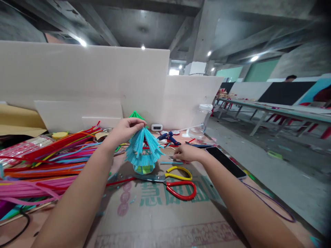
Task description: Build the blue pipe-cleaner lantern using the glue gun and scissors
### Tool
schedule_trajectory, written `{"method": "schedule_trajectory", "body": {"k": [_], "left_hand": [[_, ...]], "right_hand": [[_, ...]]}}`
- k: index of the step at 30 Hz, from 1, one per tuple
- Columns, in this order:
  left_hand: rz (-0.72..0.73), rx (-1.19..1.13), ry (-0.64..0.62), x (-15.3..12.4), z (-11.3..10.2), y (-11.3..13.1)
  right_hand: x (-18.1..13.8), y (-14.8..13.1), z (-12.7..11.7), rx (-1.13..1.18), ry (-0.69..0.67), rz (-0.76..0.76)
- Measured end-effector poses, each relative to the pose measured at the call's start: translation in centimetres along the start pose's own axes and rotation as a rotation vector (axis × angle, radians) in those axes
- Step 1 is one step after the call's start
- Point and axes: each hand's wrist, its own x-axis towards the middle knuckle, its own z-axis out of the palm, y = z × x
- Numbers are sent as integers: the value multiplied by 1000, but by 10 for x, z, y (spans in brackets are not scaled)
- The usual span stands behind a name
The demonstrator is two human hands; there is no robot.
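A small tower (144, 148) of light-blue pipe cleaners with two fringed roof tiers stands upright on the cardboard. My left hand (126, 131) is closed, its thumb and fingers pinching the tower's tip. Farther right, my right hand (187, 153) reaches down to the cardboard with curled fingers; what lies between its fingertips is hidden. Just below that hand lies a short blue pipe-cleaner piece (171, 163). Scissors (181, 190) with one yellow and one red handle rest in front of the tower, blades pointing left. Behind the tower shows a green peaked top (134, 115).
Bundles of colored pipe cleaners (51, 172) cover the left side. A blue glue gun (169, 137), a small white clock (156, 127) and a clear jar (203, 119) stand behind. A phone (224, 162) lies near the right table edge. White panels (85, 75) wall the back.
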Motion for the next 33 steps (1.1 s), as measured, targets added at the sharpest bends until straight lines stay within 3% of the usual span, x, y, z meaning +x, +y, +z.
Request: {"method": "schedule_trajectory", "body": {"k": [8, 17, 24, 33], "left_hand": [[15, -146, 117, 10, -7, -21], [6, -256, 105, 10, -9, -19], [17, -237, 50, 8, -7, -15], [54, -142, 9, 11, -2, -22]], "right_hand": [[-2, 6, -11, -24, 140, -15], [4, 10, -8, -26, 232, -44], [16, 33, -9, -101, 517, 87], [19, 46, -7, -23, 480, -3]]}}
